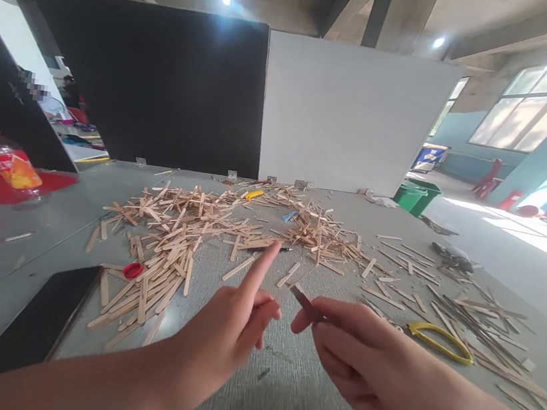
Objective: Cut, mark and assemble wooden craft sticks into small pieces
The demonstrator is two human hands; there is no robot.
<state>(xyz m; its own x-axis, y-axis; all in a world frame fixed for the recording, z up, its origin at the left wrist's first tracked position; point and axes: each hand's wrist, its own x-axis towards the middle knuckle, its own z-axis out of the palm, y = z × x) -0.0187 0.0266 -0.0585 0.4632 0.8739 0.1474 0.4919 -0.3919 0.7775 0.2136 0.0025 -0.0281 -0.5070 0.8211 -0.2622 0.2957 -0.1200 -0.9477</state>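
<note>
My left hand (216, 332) is raised over the middle of the table, its index finger stretched out and the other fingers loosely bent. I see nothing held in it. Close beside it, my right hand (364, 358) pinches a narrow, flat, dark brown strip (307, 303) between thumb and fingers. The strip's tip points up and left toward the left hand without touching it. Most of its length is hidden in the palm, so its exact kind is unclear. Beyond both hands lie heaps of flat wooden craft sticks (163, 278) and a dark pen (260, 248).
A black phone-like slab (36, 322) and red bottle cap (132, 270) lie left, with a drink bottle (9, 163) farther back. Yellow-handled scissors or pliers (441, 341) and loose strips lie right. A yellow tool (254, 194) rests behind the sticks, before upright black (168, 83) and white (346, 114) panels.
</note>
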